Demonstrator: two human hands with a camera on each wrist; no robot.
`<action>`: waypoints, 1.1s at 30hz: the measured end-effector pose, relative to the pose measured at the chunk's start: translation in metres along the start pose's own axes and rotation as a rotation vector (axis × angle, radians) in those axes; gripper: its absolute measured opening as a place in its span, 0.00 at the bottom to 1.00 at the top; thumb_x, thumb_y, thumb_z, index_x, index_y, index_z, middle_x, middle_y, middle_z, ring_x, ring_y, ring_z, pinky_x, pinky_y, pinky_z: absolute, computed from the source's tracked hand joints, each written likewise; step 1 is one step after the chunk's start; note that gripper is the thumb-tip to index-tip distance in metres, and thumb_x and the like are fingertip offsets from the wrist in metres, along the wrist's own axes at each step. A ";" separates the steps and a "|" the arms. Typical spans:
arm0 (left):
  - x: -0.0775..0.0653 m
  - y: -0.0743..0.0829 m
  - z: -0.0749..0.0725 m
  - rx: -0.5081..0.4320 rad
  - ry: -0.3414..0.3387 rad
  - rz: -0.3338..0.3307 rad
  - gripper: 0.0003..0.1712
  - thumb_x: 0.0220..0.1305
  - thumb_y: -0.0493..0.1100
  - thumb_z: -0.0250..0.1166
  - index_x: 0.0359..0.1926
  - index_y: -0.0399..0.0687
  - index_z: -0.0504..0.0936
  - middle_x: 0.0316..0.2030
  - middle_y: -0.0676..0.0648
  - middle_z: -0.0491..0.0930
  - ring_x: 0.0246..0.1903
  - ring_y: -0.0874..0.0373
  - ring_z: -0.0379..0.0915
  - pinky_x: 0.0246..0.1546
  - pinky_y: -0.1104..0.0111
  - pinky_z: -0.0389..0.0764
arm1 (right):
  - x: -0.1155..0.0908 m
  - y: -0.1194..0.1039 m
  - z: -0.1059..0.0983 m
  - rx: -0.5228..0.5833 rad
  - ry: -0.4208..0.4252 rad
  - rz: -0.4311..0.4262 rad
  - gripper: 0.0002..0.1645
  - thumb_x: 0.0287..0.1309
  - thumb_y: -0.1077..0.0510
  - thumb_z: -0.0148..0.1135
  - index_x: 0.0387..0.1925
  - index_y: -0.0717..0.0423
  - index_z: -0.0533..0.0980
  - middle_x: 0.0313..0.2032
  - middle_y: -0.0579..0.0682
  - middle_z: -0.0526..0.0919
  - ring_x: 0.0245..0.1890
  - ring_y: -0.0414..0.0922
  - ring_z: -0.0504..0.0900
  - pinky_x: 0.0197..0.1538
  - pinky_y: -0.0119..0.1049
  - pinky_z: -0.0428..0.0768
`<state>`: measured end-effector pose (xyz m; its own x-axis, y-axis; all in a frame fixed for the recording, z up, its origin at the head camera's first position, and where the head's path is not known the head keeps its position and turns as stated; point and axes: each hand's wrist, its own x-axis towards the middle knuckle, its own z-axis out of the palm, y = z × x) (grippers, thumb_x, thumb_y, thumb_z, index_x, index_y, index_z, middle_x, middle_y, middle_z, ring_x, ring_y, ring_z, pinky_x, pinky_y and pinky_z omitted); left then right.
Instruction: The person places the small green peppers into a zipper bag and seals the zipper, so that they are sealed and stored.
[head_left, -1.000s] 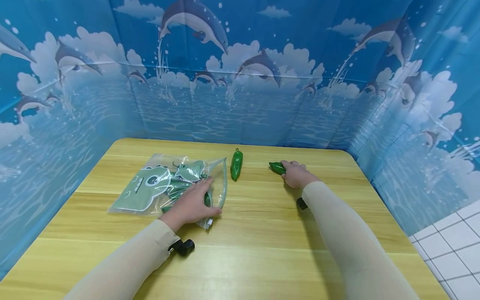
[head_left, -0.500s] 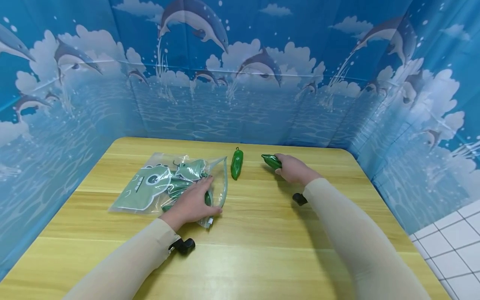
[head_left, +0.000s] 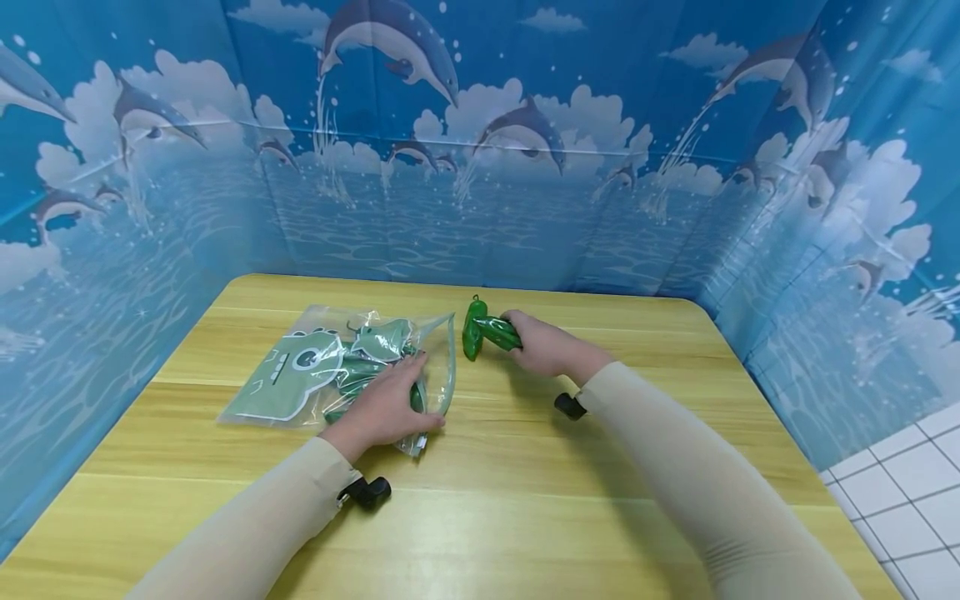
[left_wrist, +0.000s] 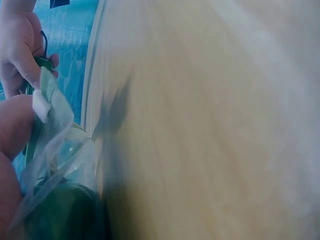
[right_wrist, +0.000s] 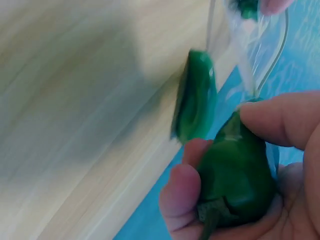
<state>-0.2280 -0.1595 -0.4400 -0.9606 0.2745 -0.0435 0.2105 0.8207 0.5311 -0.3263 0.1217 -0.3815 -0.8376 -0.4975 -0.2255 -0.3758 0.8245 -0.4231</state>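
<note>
My right hand grips a glossy green pepper over the table, its tip overlapping a second green pepper that lies lengthwise. In the right wrist view the thumb and fingers wrap the held pepper, stem end toward the wrist. My left hand rests across the mouth end of a clear zip bag, fingers extended and thumb spread apart at the lower edge near a white slider. Several green peppers lie inside the bag, partly hidden by its green monster print and the hand.
The wooden table has rounded far corners. A blue dolphin-print curtain stands behind it and along both sides. White tiles show at the lower right. Each wrist carries a small black device.
My right hand has moved left with the gripped pepper, from the right part of the table to beside the lying pepper. The left hand and the bag have stayed put.
</note>
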 end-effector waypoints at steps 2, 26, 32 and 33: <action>0.000 0.000 0.000 -0.001 0.000 0.001 0.67 0.56 0.68 0.75 0.85 0.49 0.51 0.84 0.41 0.52 0.83 0.36 0.46 0.80 0.39 0.55 | 0.000 -0.008 0.003 -0.011 -0.033 -0.019 0.37 0.78 0.60 0.51 0.81 0.56 0.52 0.68 0.61 0.72 0.64 0.53 0.77 0.65 0.53 0.79; 0.001 0.000 -0.002 -0.031 -0.027 -0.004 0.65 0.59 0.66 0.74 0.86 0.51 0.50 0.84 0.41 0.50 0.83 0.35 0.44 0.79 0.37 0.55 | 0.017 -0.051 0.038 -0.187 -0.108 -0.146 0.38 0.77 0.51 0.61 0.81 0.53 0.62 0.70 0.56 0.78 0.63 0.50 0.82 0.66 0.47 0.81; 0.001 0.001 -0.003 -0.026 -0.031 -0.006 0.64 0.59 0.67 0.74 0.86 0.51 0.50 0.84 0.41 0.49 0.83 0.34 0.43 0.79 0.36 0.56 | 0.020 -0.057 0.042 -0.160 -0.082 -0.148 0.38 0.77 0.50 0.60 0.81 0.54 0.62 0.73 0.56 0.75 0.67 0.52 0.80 0.70 0.48 0.79; 0.001 0.001 -0.003 -0.025 -0.031 -0.007 0.64 0.59 0.67 0.74 0.86 0.51 0.50 0.84 0.41 0.49 0.83 0.34 0.43 0.79 0.36 0.56 | 0.020 -0.058 0.043 -0.148 -0.074 -0.143 0.38 0.77 0.49 0.60 0.81 0.54 0.61 0.72 0.56 0.75 0.67 0.52 0.80 0.70 0.48 0.79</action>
<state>-0.2292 -0.1598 -0.4371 -0.9559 0.2844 -0.0730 0.1988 0.8099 0.5518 -0.3043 0.0525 -0.3990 -0.7427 -0.6258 -0.2383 -0.5469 0.7722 -0.3235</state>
